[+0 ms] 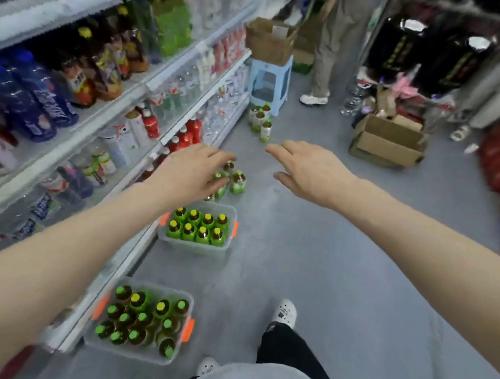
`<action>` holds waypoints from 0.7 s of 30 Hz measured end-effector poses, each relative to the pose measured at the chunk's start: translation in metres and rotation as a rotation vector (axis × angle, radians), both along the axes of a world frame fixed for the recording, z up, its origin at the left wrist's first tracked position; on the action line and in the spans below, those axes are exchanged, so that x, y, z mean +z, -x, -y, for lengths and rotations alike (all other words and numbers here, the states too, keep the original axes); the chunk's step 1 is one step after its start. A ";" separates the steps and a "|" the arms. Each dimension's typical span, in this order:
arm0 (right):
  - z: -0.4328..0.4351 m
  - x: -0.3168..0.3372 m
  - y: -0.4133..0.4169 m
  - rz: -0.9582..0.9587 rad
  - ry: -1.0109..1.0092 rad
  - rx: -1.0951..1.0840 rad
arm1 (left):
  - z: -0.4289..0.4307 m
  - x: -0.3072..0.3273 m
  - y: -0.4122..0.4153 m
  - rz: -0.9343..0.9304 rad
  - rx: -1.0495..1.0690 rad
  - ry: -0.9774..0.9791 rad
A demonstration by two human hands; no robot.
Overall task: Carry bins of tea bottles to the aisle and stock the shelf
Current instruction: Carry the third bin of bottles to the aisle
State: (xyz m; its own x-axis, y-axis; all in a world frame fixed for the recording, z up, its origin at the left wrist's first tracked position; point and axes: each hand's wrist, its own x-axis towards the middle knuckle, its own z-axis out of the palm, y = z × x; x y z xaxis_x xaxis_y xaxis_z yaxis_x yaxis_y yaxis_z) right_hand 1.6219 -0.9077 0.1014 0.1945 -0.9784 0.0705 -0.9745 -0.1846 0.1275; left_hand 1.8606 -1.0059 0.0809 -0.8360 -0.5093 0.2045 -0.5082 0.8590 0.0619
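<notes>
Two clear plastic bins with orange latches stand on the grey floor beside the shelf. The near bin (96, 340) holds several tea bottles with green and yellow caps. The far bin (231, 214) holds several yellow-capped bottles in green labels. Beyond it a small group of loose tea bottles (237, 182) stands on the floor. My left hand (190, 173) is stretched out above that group, fingers apart, holding nothing. My right hand (306, 169) reaches forward over the bare floor, open and empty. The drinks shelf (149, 84) runs along the left.
More loose bottles (261, 120) stand by a blue plastic stool (269, 82) carrying a cardboard box (269, 39). Another person's legs (326, 52) stand further down the aisle. Open cardboard boxes (386, 142) sit on the right. My own feet show at the bottom.
</notes>
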 end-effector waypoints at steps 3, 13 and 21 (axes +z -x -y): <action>-0.048 0.003 0.038 0.002 0.018 -0.157 | -0.017 0.006 0.053 -0.005 -0.111 -0.012; -0.242 -0.014 0.171 0.076 0.017 -0.676 | -0.127 -0.002 0.266 -0.026 -0.488 -0.085; -0.452 -0.022 0.284 0.037 -0.039 -1.022 | -0.298 -0.016 0.457 -0.018 -0.797 -0.140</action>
State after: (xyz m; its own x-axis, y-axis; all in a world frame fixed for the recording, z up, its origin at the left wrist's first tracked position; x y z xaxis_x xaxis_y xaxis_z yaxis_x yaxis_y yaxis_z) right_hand 1.3384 -0.4560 0.0799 -0.7355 -0.6771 0.0241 -0.6716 0.7333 0.1060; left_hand 1.4034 -0.7080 0.0645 -0.9557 0.2167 0.1994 0.2559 0.9462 0.1981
